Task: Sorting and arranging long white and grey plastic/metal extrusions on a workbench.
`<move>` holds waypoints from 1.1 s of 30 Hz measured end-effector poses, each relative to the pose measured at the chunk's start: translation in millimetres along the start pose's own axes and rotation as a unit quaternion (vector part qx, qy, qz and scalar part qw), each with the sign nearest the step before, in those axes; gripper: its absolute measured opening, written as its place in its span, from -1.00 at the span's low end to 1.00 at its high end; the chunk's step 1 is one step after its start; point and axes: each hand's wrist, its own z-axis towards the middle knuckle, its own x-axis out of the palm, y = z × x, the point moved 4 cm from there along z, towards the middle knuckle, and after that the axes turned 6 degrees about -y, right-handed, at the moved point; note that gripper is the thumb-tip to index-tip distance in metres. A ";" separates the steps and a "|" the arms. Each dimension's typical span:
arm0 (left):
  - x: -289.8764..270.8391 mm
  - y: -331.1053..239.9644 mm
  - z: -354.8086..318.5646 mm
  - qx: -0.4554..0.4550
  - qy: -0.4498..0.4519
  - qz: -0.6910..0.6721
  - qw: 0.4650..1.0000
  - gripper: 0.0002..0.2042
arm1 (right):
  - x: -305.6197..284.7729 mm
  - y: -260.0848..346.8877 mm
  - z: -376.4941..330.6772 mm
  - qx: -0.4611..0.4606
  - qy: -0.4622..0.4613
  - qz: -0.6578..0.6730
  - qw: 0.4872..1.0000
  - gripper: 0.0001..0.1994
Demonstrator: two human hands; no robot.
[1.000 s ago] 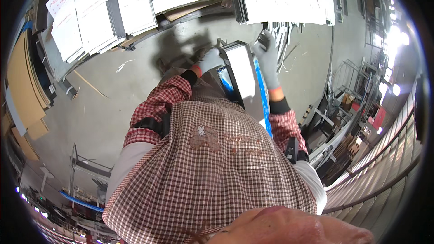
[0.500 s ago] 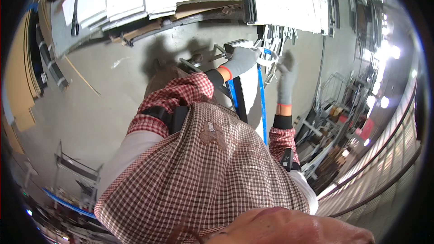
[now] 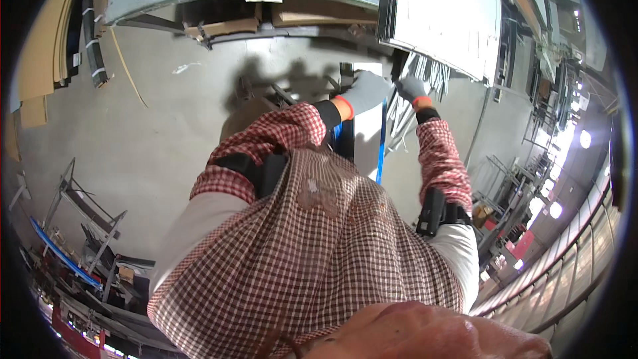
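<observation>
Head view gave me, watching from well away, a steep look down past a brown-and-white checked cloth apron [image 3: 319, 246] to both hands. Just beyond the apron lay a long, narrow, white-faced panel [image 3: 369, 136], edged along its right side with a thin bright blue strip [image 3: 382, 153]. Its long axis ran almost straight away from the body; the apron hid the near end from me, and the far end reached a little past the hands.

I fixed on how the hands stood to that axis. The grey-gloved, red-cuffed left hand [image 3: 365, 93] came in from the left and lay across the panel near its far end, so I judged it the nearer of the two. Its fingers reached rightward, but from above I could not tell whether they gripped anything or merely rested on the white face. The matching gloved right hand [image 3: 412, 88] stood just right of the panel, its fingers curled in toward the left and near the other hand's fingertips. What it had hold of, if anything, was too small for me to make out.

Close beside the right hand hung a loose bunch of thin, pale strips [image 3: 435, 76], and beyond them sat a thick stack of large white sheets [image 3: 445, 13].
</observation>
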 end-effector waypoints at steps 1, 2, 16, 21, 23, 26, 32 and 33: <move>9.3 -1.4 0.0 0.000 0.010 -0.004 1.000 -0.83 | 25.0 -7.2 -11.3 0.043 -0.014 0.056 0.997 -0.74; 0.5 -7.3 -0.9 -0.009 0.010 0.006 1.000 -0.85 | 35.4 -10.8 -28.0 0.095 -0.062 0.147 0.983 -0.72; 25.0 -140.0 -193.1 0.144 0.077 -0.223 0.961 -0.35 | 197.3 170.7 -397.6 0.128 -0.026 0.990 0.059 -0.59; 111.5 -349.2 -382.7 0.103 0.000 -0.001 0.995 -0.27 | 416.8 177.1 -529.2 0.175 -0.246 0.951 -0.063 -0.51; 129.2 -413.9 -423.6 0.100 0.020 -0.004 0.995 -0.28 | 473.3 161.0 -551.2 0.089 -0.268 0.957 -0.061 -0.42; 126.8 -457.1 -471.2 0.081 -0.010 -0.017 0.997 -0.28 | 510.7 167.2 -550.1 0.064 -0.321 0.942 -0.075 -0.43; 83.0 -436.1 -538.2 -0.049 -0.182 -0.077 0.979 -0.32 | 423.3 208.8 -562.3 -0.047 -0.488 0.862 0.127 -0.52; 83.4 -420.4 -544.2 -0.081 -0.193 -0.128 0.969 -0.43 | 397.2 234.8 -558.5 -0.078 -0.427 0.877 0.206 -0.46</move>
